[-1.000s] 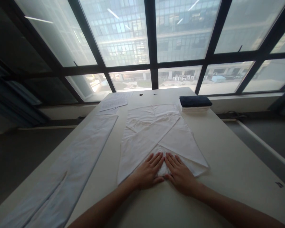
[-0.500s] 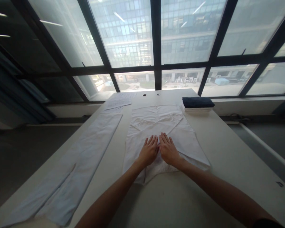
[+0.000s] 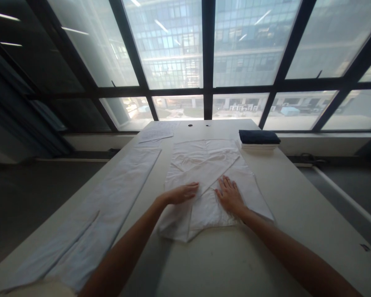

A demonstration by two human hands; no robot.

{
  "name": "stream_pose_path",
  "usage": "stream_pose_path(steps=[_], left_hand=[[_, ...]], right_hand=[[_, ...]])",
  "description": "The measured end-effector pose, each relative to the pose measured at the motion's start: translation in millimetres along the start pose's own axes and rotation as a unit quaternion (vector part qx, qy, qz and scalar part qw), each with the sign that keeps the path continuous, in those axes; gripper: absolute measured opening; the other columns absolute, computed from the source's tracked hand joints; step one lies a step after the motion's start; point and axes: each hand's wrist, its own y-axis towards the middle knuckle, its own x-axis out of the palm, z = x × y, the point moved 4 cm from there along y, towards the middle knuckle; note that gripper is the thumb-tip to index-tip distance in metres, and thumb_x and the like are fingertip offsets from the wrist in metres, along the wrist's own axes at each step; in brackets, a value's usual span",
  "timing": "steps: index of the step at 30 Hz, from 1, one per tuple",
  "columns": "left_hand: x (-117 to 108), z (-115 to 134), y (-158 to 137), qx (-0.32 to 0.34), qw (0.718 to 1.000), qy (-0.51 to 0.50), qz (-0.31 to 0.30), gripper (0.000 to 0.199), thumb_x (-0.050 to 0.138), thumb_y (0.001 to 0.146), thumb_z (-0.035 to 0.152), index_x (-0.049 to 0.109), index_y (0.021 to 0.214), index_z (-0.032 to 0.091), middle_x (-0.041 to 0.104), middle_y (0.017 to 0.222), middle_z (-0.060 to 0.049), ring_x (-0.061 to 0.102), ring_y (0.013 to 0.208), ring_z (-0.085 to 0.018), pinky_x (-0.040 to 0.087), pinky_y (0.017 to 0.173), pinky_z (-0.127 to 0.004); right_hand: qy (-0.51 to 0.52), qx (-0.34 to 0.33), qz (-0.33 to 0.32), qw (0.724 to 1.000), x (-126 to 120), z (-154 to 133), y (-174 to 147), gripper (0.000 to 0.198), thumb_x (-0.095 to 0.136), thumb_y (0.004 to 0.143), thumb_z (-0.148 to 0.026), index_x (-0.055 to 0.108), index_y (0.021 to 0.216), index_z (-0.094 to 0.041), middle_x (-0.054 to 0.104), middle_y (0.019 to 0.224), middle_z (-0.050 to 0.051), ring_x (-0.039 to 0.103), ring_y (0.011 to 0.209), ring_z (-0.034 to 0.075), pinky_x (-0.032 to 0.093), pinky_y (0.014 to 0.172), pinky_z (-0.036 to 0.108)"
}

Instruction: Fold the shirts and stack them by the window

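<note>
A white garment [image 3: 204,159], with its sleeves crossed over the body, lies spread on the white table [image 3: 297,231] in front of me. My left hand [image 3: 182,193] rests on the left part of the cloth, fingers stretched out and pointing right. On the right part, my right hand [image 3: 230,194] lies flat with its fingers a little apart. Neither hand grips the fabric. White trousers [image 3: 111,198] are laid out lengthwise along the table's left side, apart from the garment.
At the back right stands a folded stack with a dark blue cloth [image 3: 259,136] over white layers [image 3: 258,146]. Sheets of paper [image 3: 156,133] lie at the back left. Tall windows [image 3: 176,53] rise behind the table.
My hands, side by side at the garment's middle before, have moved apart. The left has slid left and turned sideways; the right has shifted slightly right. The fabric beneath looks smoother in the middle.
</note>
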Motion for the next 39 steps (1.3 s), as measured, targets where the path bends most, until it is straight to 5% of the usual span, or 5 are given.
stream_pose_path(steps=[5, 10, 26, 32, 39], left_hand=[[-15, -37, -28, -0.006, 0.996, 0.066, 0.066, 0.055, 0.033, 0.106, 0.047, 0.036, 0.157, 0.026, 0.032, 0.163, -0.005, 0.019, 0.154, -0.023, 0.013, 0.125, -0.048], [0, -29, -41, -0.019, 0.988, 0.125, 0.083, 0.056, 0.027, 0.108, 0.05, 0.029, 0.159, 0.029, 0.027, 0.165, -0.003, 0.016, 0.154, -0.021, 0.011, 0.125, -0.046], [77, 121, -22, -0.163, 0.954, 0.217, 0.131, 0.062, 0.036, 0.103, 0.045, 0.036, 0.156, 0.012, 0.028, 0.163, -0.018, 0.015, 0.154, -0.035, 0.013, 0.122, -0.061], [47, 128, 1, -0.03, 0.982, 0.177, 0.059, 0.061, 0.04, 0.103, 0.045, 0.04, 0.154, 0.012, 0.031, 0.163, -0.016, 0.017, 0.154, -0.032, 0.015, 0.123, -0.056], [30, 102, 2, 0.119, 0.989, 0.079, 0.026, 0.061, 0.039, 0.105, 0.048, 0.022, 0.161, 0.032, 0.02, 0.167, -0.004, 0.014, 0.155, -0.026, 0.011, 0.125, -0.051]], right_hand=[[-0.006, 0.0, -0.002, 1.0, 0, -2, 0, 0.063, 0.033, 0.103, -0.043, 0.036, 0.156, -0.009, 0.028, 0.164, 0.017, 0.022, 0.152, 0.029, 0.012, 0.121, 0.046], [-0.007, -0.022, 0.0, 1.0, -1, 3, -1, 0.062, 0.034, 0.103, -0.043, 0.037, 0.155, -0.009, 0.03, 0.163, 0.017, 0.022, 0.152, 0.029, 0.014, 0.122, 0.047], [0.072, -0.258, -0.068, 0.961, -34, 96, 2, 0.054, 0.035, 0.102, -0.037, 0.044, 0.153, -0.02, 0.041, 0.158, 0.01, 0.034, 0.148, 0.022, 0.025, 0.123, 0.049], [0.088, -0.031, 0.083, 0.992, -40, 66, -36, 0.059, 0.029, 0.1, -0.026, 0.036, 0.156, -0.01, 0.045, 0.155, 0.017, 0.036, 0.147, 0.026, 0.033, 0.119, 0.048], [-0.009, 0.077, 0.073, 0.994, -6, 7, -123, 0.071, 0.039, 0.096, -0.032, 0.024, 0.158, 0.0, 0.025, 0.163, 0.023, 0.012, 0.153, 0.037, 0.017, 0.122, 0.057]])
